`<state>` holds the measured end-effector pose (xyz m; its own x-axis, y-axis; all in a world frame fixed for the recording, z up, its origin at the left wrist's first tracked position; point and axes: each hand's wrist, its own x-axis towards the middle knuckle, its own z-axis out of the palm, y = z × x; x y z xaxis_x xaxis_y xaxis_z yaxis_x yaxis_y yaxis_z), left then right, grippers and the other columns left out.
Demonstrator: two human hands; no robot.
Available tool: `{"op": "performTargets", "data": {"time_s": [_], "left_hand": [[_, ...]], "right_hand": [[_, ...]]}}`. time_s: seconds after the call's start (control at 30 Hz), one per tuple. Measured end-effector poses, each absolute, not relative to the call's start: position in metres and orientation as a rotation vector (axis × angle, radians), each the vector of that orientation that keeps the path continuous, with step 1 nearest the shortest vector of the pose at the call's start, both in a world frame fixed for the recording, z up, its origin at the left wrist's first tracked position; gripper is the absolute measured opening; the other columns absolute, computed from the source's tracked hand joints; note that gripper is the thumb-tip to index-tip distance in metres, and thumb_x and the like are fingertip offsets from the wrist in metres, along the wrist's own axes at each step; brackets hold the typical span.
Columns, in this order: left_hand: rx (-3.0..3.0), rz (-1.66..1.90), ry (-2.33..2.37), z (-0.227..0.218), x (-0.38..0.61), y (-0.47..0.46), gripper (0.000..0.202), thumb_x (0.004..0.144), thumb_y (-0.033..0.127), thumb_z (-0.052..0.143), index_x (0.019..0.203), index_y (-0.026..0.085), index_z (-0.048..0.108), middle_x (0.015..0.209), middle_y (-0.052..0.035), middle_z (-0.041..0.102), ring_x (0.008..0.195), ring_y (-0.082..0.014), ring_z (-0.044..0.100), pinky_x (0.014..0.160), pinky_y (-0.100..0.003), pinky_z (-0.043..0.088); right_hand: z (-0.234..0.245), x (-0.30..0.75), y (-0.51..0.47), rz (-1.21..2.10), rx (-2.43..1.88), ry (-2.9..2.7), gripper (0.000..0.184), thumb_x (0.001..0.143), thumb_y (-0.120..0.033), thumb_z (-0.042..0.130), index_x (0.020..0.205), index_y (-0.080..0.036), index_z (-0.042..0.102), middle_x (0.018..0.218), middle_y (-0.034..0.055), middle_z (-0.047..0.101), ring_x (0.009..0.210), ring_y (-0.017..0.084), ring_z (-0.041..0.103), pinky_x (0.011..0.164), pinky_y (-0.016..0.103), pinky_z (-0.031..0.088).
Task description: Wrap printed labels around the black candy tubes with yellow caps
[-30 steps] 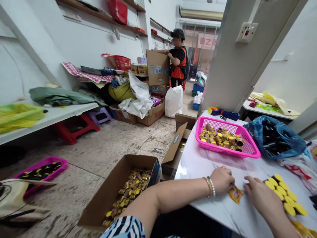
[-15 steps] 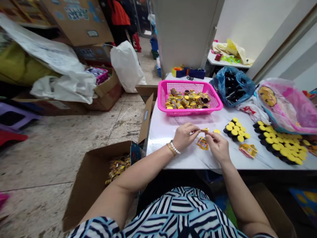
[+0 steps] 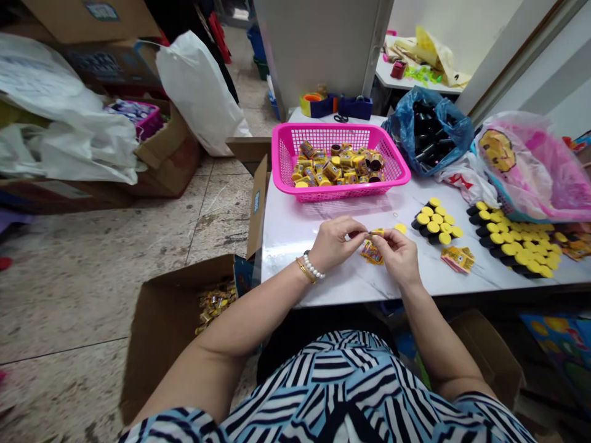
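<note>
The left hand (image 3: 335, 244) and right hand (image 3: 398, 257) meet over the white tabletop (image 3: 295, 258), their fingers (image 3: 356, 226) clenched on a small yellow packet (image 3: 376, 232), with a yellow disc (image 3: 400, 228) just beside and loose sachets (image 3: 372, 252) beneath. To the right stand black tubes with yellow tops (image 3: 434, 221) in finished-looking clusters, while more black tubes (image 3: 427, 126) lie in a blue plastic bag. A pink basket (image 3: 340, 192) holds a heap of yellow-and-black tubs, and a cardboard box (image 3: 170, 326) on the floor holds many packets (image 3: 217, 301).
</note>
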<state>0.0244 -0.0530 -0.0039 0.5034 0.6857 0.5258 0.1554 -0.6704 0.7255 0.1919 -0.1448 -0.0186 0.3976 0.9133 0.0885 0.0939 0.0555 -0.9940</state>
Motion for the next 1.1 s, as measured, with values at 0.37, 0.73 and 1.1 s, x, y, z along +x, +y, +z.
{"op": "performTargets", "data": {"time_s": [0.37,0.73,1.1], "left_hand": [[1.615,1.188,0.732,-0.001,0.027,-0.064,0.032,0.097,0.042,0.067,0.081,0.015,0.075,0.062,0.0001,0.063,0.052,-0.0079,0.051,0.052,-0.021,0.04],[1.483,1.117,0.72,0.003,0.026,-0.06,0.023,0.086,0.039,0.08,0.085,0.016,0.082,0.076,-0.0058,0.075,0.065,-0.0116,0.063,0.062,-0.023,0.05],[1.446,1.037,0.869,0.001,0.026,-0.052,0.014,0.076,0.03,0.087,0.079,0.017,0.083,0.08,-0.0065,0.077,0.075,-0.0149,0.068,0.072,-0.026,0.053]], "right_hand": [[-0.013,0.182,-0.143,0.572,-1.427,-0.943,0.04,0.092,-0.054,0.073,0.071,-0.02,0.071,0.066,-0.0001,0.066,0.062,0.013,0.058,0.062,0.028,0.052],[-0.025,0.176,-0.14,0.437,-1.391,-1.088,0.033,0.095,-0.045,0.072,0.074,-0.021,0.072,0.075,0.0004,0.065,0.074,0.016,0.061,0.073,0.031,0.052],[-0.017,0.192,-0.143,0.044,-1.547,-1.429,0.019,0.096,-0.039,0.07,0.107,-0.024,0.073,0.104,0.0076,0.072,0.089,0.022,0.066,0.083,0.039,0.057]]}}
